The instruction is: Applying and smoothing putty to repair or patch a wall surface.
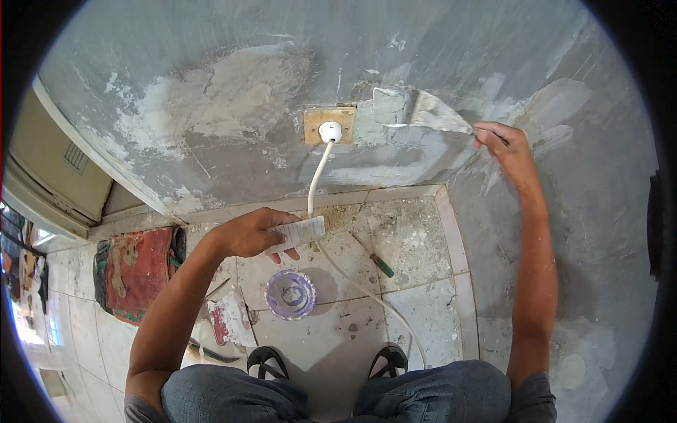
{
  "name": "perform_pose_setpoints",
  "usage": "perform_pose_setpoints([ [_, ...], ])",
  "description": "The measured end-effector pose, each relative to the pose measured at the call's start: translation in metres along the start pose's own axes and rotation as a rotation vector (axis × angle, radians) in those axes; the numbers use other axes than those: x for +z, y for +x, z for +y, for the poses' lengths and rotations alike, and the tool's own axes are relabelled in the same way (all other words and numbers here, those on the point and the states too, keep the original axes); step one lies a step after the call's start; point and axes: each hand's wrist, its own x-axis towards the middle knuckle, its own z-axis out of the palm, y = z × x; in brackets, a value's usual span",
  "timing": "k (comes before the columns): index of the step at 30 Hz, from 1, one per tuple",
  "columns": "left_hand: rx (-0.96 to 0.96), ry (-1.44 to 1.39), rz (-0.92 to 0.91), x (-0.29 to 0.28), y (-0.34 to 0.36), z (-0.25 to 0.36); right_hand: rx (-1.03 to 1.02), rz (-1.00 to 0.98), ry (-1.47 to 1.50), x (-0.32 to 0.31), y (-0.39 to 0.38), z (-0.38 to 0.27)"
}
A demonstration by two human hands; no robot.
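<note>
A putty knife (441, 113) with a broad blade, smeared white and grey, is held up at a rough grey wall (338, 60). Its wide edge is placed at the right side of a pale greenish-grey putty patch (388, 107), which is rimmed by a white ridge; whether the blade is pressed on the wall cannot be told for certain. Faint lines like print are seen on a pale flat strip (305, 229), too small to be read.

The knife's handle end is gripped by the right hand (502, 141), its fingers curled closed. The strip is pinched by the left hand (254, 233), between thumb and fingers, low in front of the wall.

Left of the patch, a white plug (330, 130) is fitted in a yellowish square wall plate (311, 128), and a white cable (319, 176) is led down from it. Below, on the tiled floor (338, 338), a purple-and-white bowl (271, 296), a green-handled screwdriver (382, 265) and a worn red bag (144, 261) are seen.
</note>
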Motion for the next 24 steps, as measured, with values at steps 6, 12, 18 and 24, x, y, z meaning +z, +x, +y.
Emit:
perform_pose_setpoints([
  [6,-0.003,0.010,-0.024,0.003,0.001,0.003,-0.217,-0.087,0.049,0.053,0.018,-0.021],
  [12,-0.024,-0.005,-0.012,0.001,0.001,0.001,-0.202,0.017,0.052,0.060,0.016,-0.024],
  [18,-0.013,-0.012,0.012,0.001,0.000,-0.002,-0.159,0.137,0.004,0.032,0.002,-0.002],
  [24,-0.005,-0.018,-0.008,0.001,0.001,0.000,-0.081,0.176,0.033,0.015,-0.026,0.022],
])
